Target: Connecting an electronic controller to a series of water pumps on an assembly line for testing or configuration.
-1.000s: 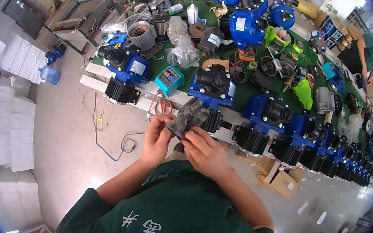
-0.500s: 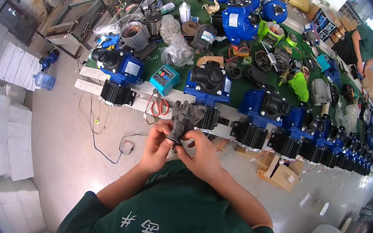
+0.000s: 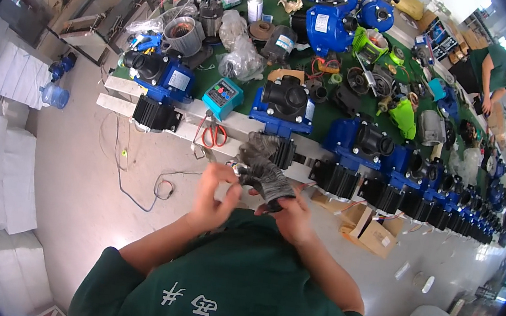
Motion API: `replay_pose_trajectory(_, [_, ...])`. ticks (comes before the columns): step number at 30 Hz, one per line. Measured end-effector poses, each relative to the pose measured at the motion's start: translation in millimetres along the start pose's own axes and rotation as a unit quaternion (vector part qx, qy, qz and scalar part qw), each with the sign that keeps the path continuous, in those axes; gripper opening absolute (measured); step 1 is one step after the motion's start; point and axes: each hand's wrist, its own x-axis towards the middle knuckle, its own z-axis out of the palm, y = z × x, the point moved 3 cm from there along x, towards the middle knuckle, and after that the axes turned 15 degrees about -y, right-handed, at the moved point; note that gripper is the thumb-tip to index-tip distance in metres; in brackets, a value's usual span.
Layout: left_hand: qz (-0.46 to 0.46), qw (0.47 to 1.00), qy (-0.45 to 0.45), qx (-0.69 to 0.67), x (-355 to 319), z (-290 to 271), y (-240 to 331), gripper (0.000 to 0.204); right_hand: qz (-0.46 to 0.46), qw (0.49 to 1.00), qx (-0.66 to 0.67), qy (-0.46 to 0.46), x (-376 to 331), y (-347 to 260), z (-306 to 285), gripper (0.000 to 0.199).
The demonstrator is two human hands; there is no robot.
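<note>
A grey knitted work glove point(image 3: 265, 175) hangs in front of my body, its fingers pointing toward the bench and its dark cuff toward me. My right hand point(image 3: 295, 219) grips the glove by the cuff. Just left of it, my left hand point(image 3: 215, 197) is off the cuff, thumb and fingers apart and slightly blurred, with nothing visible in it. Beyond the glove, a blue pump with a black motor point(image 3: 285, 105) sits at the bench edge. Red-handled scissors point(image 3: 213, 135) lie nearby, below a teal box-shaped tester point(image 3: 222, 98).
The green-topped bench holds pump parts, a white bottle point(image 3: 255, 8) and plastic bags point(image 3: 241, 62). Blue pumps line its near edge to the right. A cardboard box point(image 3: 376, 233) and a cable point(image 3: 134, 202) lie on the floor. White foam blocks point(image 3: 10, 179) are stacked left. Another person point(image 3: 490, 70) works far right.
My left hand has let go of the glove's cuff and moved left. The glove has tilted, its cuff swinging right with my right hand. The view has shifted slightly.
</note>
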Motion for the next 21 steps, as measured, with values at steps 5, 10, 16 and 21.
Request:
replay_pose_trajectory(5, [-0.333,0.886,-0.09,-0.31,1,23,-43,0.045,-0.032,0.993,0.093,-0.072,-6,-3,-13,0.069])
replay_pose_trajectory(10, [-0.378,0.629,-0.196,-0.65,5,51,-34,0.041,-0.03,0.992,0.083,-0.091,-20,-10,-23,0.062])
replay_pose_trajectory(16, [-0.303,0.859,-0.08,-0.405,15,23,-52,0.05,-0.019,0.988,-0.155,0.004,-16,-35,-21,0.029])
replay_pose_trajectory(21, [-0.123,0.962,-0.114,-0.216,1,12,-20,0.036,0.034,0.877,-0.477,0.053,4,-46,13,0.022])
